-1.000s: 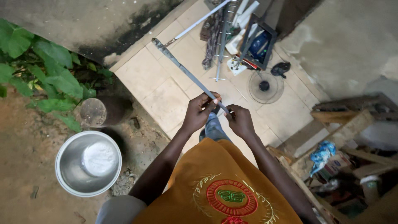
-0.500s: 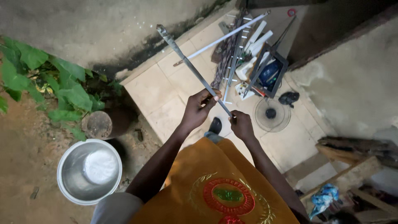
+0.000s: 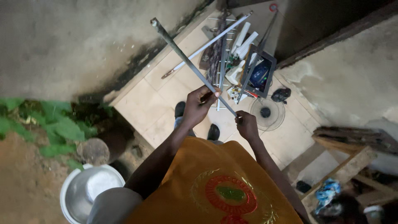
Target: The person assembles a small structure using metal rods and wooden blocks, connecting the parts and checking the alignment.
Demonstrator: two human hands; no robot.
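Orange garment, red-green emblem, grey sleeve, black shoes.

Both hands raised in front of the body — fingers closed.
Left hand (image 3: 200, 107) sat higher, arm outstretched; right hand (image 3: 247, 125) lower, fist clenched, wrist bent.

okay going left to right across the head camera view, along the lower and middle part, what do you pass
Green leaves → metal bowl → left hand → right hand → round fan grille → wooden frame.

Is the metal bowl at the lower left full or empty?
Empty, as far as visible: the metal bowl shows only its bare shiny bottom. A sleeve hides one edge.
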